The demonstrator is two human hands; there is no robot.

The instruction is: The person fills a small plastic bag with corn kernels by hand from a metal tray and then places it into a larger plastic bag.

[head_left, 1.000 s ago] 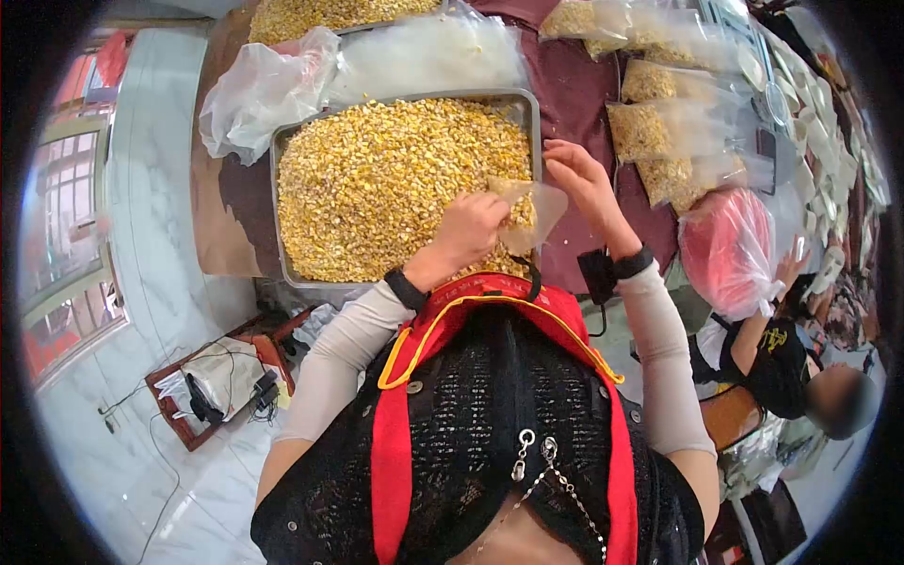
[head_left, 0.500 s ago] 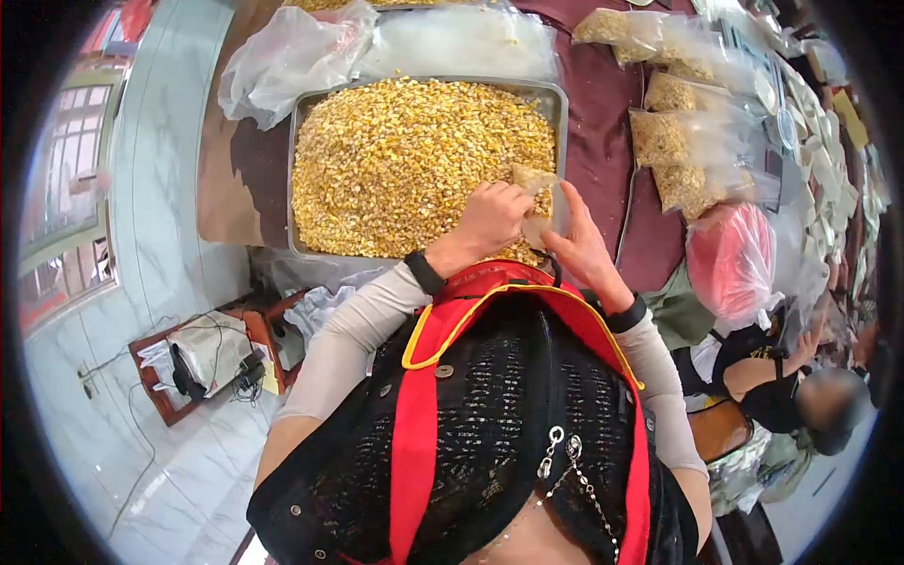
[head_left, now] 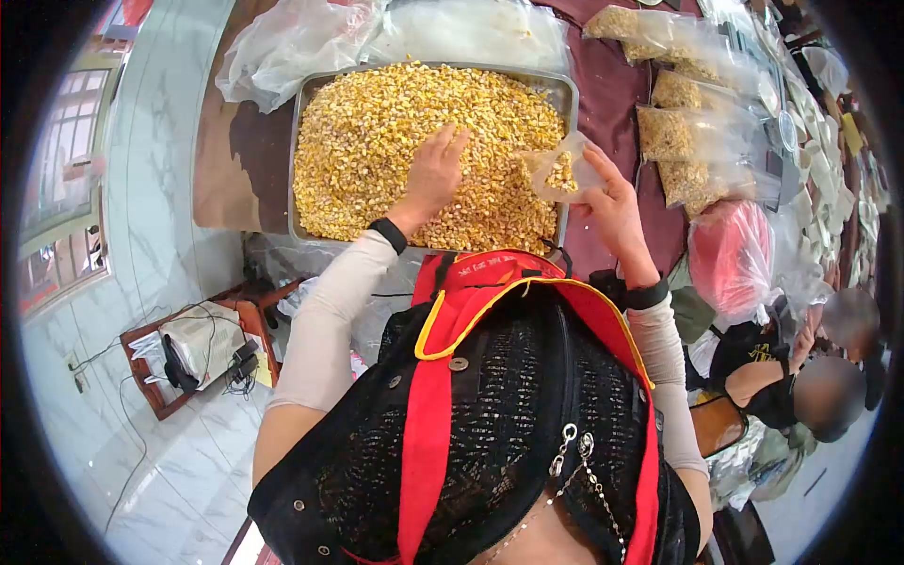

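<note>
A metal tray holds a wide heap of chopped yellow and pale grains that look like cracked corn. My left hand lies on the middle of the heap, fingers stretched forward and touching the grains. At the tray's right side, my right hand grips a small clear plastic bag by its edge, between thumb and fingers. Some of the same grains sit inside this bag, and it is tilted over the heap.
Several filled clear bags lie on the dark red cloth to the right. Beside them is a bag with red contents. Crumpled plastic lies behind the tray. Other people are at the far right.
My left hand has left the small bag and moved left onto the heap. My right hand has shifted slightly right and up, keeping the bag, whose mouth now shows wider.
</note>
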